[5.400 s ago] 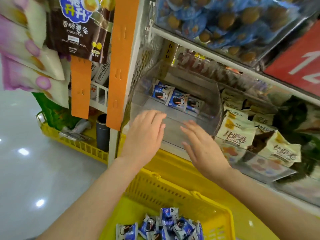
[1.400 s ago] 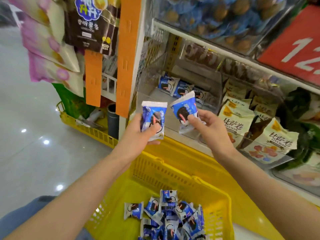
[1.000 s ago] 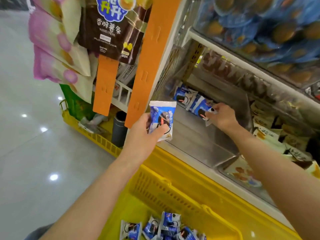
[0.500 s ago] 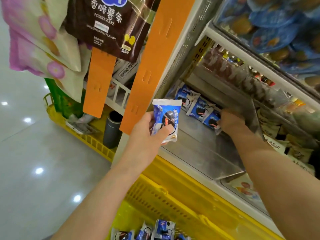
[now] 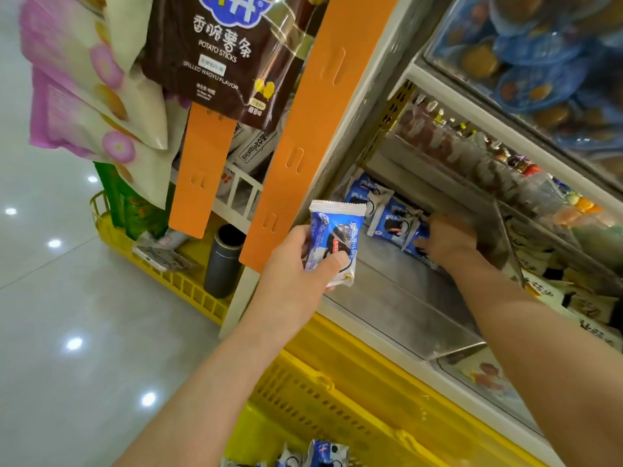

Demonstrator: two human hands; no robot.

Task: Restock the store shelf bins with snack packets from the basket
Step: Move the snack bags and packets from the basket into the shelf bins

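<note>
Now, from the camera on my head: my right hand [image 5: 448,237] has gone from the front lip of the bin [image 5: 404,308] deep into its back, toward two o'clock from the middle of the view. A second ago it held the second packet [image 5: 416,242] out in the open beside the other one. That second packet now sits at the three o'clock end of the row of packets [image 5: 371,200] along the back wall, touching its neighbour. My fingers are bent down over its top edge and I judge they have not let go, though the wrist hides much of the grip. My left hand [image 5: 293,267] has barely moved. It waits just outside the bin's front edge, near the centre of the view, thumb across the front of the packet [image 5: 333,237] and fingers behind it, holding it upright with the print facing me. The orange strip [image 5: 296,156] hangs just at ten o'clock of that hand. The basket [image 5: 303,392] lies at six o'clock, below the shelf, with spare packets [image 5: 323,453] showing at the bottom edge. I read this as one more packet as good as shelved, and mine on the left next in line. The bin floor in front of the row is bare, so many more trips to the basket lie ahead.
</note>
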